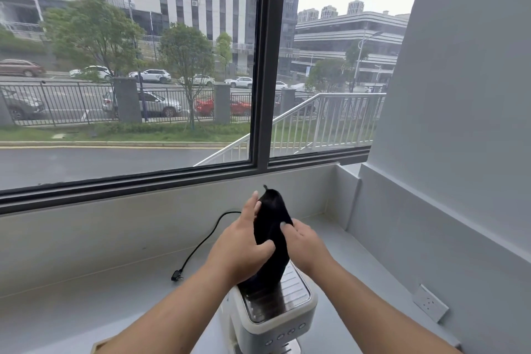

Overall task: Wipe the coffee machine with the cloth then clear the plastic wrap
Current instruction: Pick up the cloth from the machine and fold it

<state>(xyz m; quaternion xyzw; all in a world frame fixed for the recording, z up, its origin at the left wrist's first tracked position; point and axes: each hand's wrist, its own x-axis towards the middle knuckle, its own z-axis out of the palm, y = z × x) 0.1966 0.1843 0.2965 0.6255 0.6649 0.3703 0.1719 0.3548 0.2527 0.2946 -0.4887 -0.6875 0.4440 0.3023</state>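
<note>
A black cloth (271, 234) is held up above the coffee machine (275, 307), its lower end hanging onto the machine's ridged metal top. My left hand (244, 241) grips the cloth from the left, thumb across its front. My right hand (304, 244) pinches the cloth's right edge. The coffee machine is off-white with a row of round buttons on its front, and stands on the grey counter at the bottom centre. No plastic wrap shows in this view.
A black power cord with its plug (176, 276) lies on the grey counter (86, 296) to the left of the machine. A wall socket (430, 306) sits on the right wall. A large window with a dark frame (263, 66) rises behind the counter.
</note>
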